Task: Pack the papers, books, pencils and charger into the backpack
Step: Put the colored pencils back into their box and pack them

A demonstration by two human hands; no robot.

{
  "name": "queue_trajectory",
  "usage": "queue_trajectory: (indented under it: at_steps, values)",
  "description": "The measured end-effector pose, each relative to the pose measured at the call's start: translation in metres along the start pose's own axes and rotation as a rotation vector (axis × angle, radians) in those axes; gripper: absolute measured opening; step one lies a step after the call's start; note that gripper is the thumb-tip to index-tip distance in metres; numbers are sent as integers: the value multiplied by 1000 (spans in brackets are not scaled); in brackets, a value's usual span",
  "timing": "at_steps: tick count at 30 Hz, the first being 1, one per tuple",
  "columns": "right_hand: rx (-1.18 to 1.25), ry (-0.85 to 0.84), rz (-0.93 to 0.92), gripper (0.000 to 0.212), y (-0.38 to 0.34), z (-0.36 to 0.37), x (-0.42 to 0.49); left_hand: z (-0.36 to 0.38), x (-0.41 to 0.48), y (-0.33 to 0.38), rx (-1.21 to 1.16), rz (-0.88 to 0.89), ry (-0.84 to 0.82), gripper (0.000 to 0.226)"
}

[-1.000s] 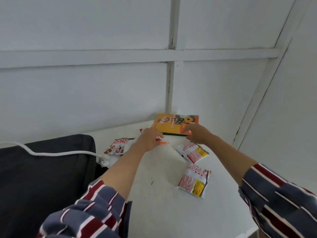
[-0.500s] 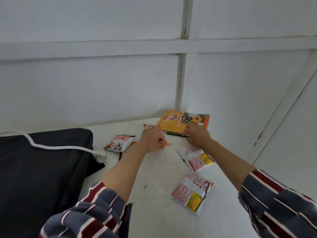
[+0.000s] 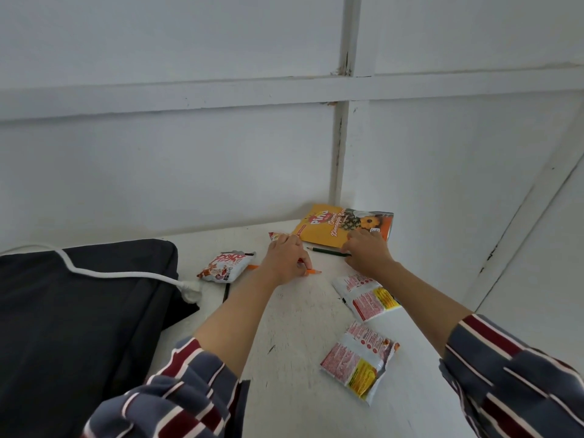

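On the left, backpack (image 3: 79,327): dark, lying flat over the near-left part of the table.
Table (image 3: 294,390): white and scuffed, set into a corner of the white panelled wall (image 3: 158,169).
Sleeves: striped grey, maroon and white on both forearms, which reach from the near edge toward the far corner.
Orange packet (image 3: 335,227): pineapple print, flat at the far end against the wall.
Charger cable (image 3: 120,273): white, draped across the backpack, its plug resting at the bag's right edge.
Left hand (image 3: 286,259): fingers curled round the orange pencil.
Right hand (image 3: 368,252): fingers bent down over one end of the green pencil; whether they pinch it cannot be told.
Snack packets: one red-and-white (image 3: 226,267) just left of the left hand, two more (image 3: 368,295) (image 3: 358,361) nearer on the right.
Orange pencil (image 3: 313,271): its tip pokes out right of the left hand, low over the tabletop.
Green pencil (image 3: 325,251): flat on the table between the hands, just near of the orange packet.
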State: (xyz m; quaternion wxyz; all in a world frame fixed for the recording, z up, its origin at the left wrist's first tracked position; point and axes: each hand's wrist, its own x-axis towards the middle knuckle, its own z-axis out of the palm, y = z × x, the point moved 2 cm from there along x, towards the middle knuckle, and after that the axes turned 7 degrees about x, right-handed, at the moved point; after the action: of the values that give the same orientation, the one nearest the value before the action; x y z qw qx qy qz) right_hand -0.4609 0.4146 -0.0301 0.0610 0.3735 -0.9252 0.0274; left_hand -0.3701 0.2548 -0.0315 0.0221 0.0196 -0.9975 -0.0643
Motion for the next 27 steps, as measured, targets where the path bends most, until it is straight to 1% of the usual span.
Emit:
queue_trajectory:
  at_steps: [4,9,13,17,21,23,27]
  values:
    - [21,-1,27,22,0,-1,0,1,1,0,2,-7,-9,22]
    - [24,-39,17,22,-2,-2,-3,1,-1,1,15,4,-2,23]
    - [22,-51,1,23,-5,-4,-6,1,-3,1,-22,-1,9,25]
    - [99,-28,-10,22,-12,-16,-7,-3,-3,0,-83,-4,34,19]
    - [196,-6,3,22,-20,-34,-6,-12,-7,-4,-219,-16,148,16]
    - [257,-12,9,20,-22,-42,-4,-19,-13,-7,-376,-28,225,15]
    - [511,-13,25,15,-25,-58,3,-42,-29,-6,-621,-86,393,17]
